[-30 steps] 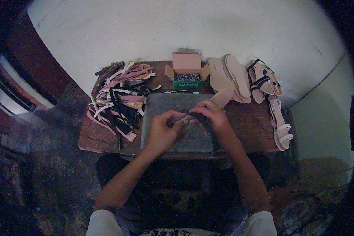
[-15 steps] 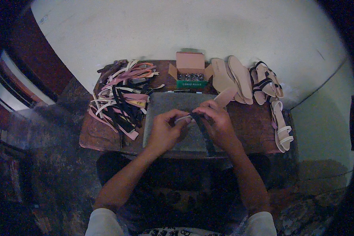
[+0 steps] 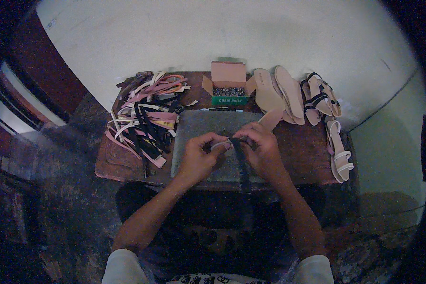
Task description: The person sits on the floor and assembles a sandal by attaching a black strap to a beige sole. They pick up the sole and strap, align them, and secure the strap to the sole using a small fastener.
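Over the grey pad [image 3: 189,123], both my hands are at work on a tan sandal sole [image 3: 271,120] and a black strap [image 3: 243,163]. My left hand [image 3: 201,155] is closed, thumb and finger pinching the sole's near end. Closed too is my right hand [image 3: 261,149], its fingers pinching the strap against the sole. The sole's far part sticks out beyond my right hand, while its middle is hidden by my fingers. From between my hands the strap hangs down past the pad's front edge.
On the wooden table [image 3: 312,156], a pile of straps [image 3: 144,113] lies left. An open box of small nails [image 3: 229,97] stands at the back, beside loose soles [image 3: 288,92]. Black-strapped sandals [image 3: 319,99] and a white-strapped sandal [image 3: 338,151] lie along the right edge.
The black strap's hanging end has swung left and hangs straighter down. My hands have barely moved and keep their pinch.
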Demonstrator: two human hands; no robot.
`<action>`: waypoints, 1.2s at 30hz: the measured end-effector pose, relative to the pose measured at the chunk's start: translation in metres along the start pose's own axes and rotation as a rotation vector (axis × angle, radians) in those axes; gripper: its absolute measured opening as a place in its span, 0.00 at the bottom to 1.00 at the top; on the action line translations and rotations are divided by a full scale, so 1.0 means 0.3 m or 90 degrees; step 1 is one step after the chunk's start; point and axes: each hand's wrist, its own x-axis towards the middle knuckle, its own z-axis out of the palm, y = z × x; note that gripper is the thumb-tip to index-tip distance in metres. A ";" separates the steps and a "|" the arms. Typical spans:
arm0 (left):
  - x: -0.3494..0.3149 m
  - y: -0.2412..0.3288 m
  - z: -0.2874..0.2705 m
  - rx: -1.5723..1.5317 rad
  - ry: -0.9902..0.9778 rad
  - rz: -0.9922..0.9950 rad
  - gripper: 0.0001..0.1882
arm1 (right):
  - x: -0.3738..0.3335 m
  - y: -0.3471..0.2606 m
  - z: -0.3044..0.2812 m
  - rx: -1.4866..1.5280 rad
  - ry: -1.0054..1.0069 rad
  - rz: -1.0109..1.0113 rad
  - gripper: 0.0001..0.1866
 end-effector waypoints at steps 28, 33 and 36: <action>0.006 0.011 -0.006 0.005 -0.075 0.105 0.07 | 0.024 0.007 -0.053 0.071 -0.096 -0.023 0.12; 0.009 0.022 -0.015 0.077 -0.090 0.131 0.06 | 0.016 -0.024 -0.054 0.039 -0.098 -0.008 0.11; 0.007 0.030 -0.008 0.076 -0.089 0.150 0.07 | 0.010 -0.031 -0.052 0.036 -0.098 0.007 0.12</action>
